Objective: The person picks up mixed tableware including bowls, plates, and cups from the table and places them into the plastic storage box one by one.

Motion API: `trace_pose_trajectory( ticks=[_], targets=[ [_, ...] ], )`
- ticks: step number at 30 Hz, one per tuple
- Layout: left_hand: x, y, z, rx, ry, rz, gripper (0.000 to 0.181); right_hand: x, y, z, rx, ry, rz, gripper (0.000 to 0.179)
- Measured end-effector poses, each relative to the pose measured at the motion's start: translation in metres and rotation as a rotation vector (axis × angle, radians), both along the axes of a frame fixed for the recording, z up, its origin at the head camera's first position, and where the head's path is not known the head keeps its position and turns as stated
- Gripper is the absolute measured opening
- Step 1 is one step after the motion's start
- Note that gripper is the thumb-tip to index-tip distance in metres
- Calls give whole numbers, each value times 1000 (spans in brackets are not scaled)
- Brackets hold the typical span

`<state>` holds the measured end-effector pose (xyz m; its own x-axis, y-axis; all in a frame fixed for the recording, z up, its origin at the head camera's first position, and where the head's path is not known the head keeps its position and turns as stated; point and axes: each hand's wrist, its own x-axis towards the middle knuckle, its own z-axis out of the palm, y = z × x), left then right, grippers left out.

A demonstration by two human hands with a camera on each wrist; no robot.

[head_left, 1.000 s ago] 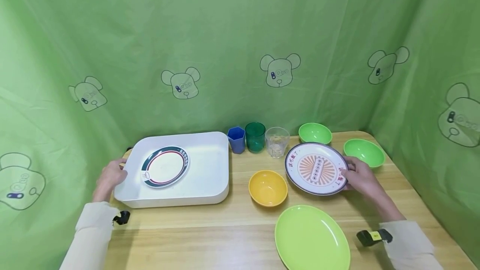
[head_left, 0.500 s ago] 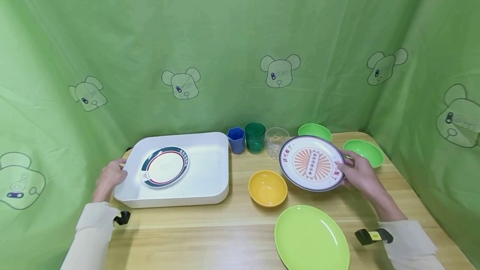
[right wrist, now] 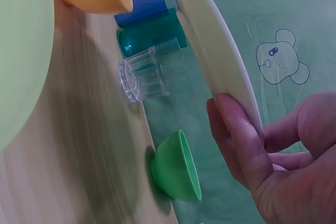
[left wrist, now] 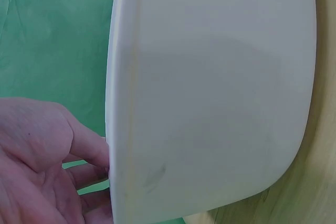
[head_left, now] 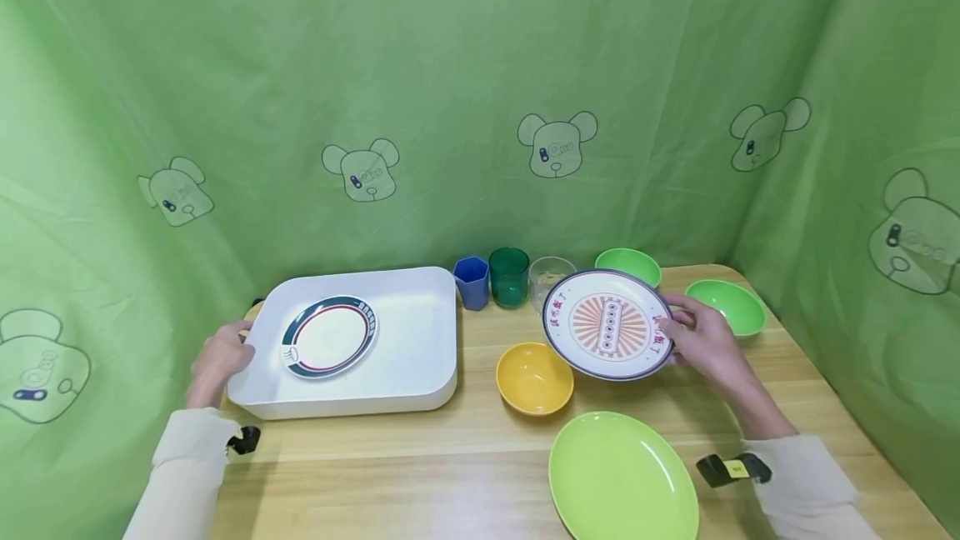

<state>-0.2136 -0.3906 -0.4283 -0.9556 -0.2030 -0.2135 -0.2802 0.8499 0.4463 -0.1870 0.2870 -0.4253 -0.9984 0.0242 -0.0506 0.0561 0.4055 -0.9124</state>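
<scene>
In the head view my right hand (head_left: 701,338) pinches the right rim of a white plate (head_left: 607,325) with a blue edge and an orange sunburst. The plate is raised and tilted above the table; the right wrist view shows its underside, with fingers below and thumb on the upper side. My left hand (head_left: 221,361) holds the left rim of a white tray (head_left: 412,332), its fingertips partly hidden at the rim in the left wrist view. Inside the tray lies a smaller plate (head_left: 330,336) with a dark green and red border.
A yellow bowl (head_left: 534,379) and a light green plate (head_left: 622,477) stand nearer. Along the back are a blue cup (head_left: 472,283), a green cup (head_left: 509,277), a clear glass (head_left: 543,273) and two green bowls (head_left: 628,261), (right wrist: 176,169). A green curtain (head_left: 450,65) encloses the table.
My right hand has lifted the sunburst plate and moved it left, toward the clear glass, which it now partly covers in the head view. The left hand and tray have stayed put.
</scene>
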Motion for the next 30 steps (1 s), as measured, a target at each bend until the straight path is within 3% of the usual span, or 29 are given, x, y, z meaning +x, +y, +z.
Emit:
trace_pose_trajectory(
  ticks=[18,30],
  targets=[
    [0,-3,-3,-15,-5,2,63,-5,-27,3,-69,35,38,55],
    [0,-1,-1,-18,-10,13,64,-8,-44,-1,-116,56,11,52]
  ],
)
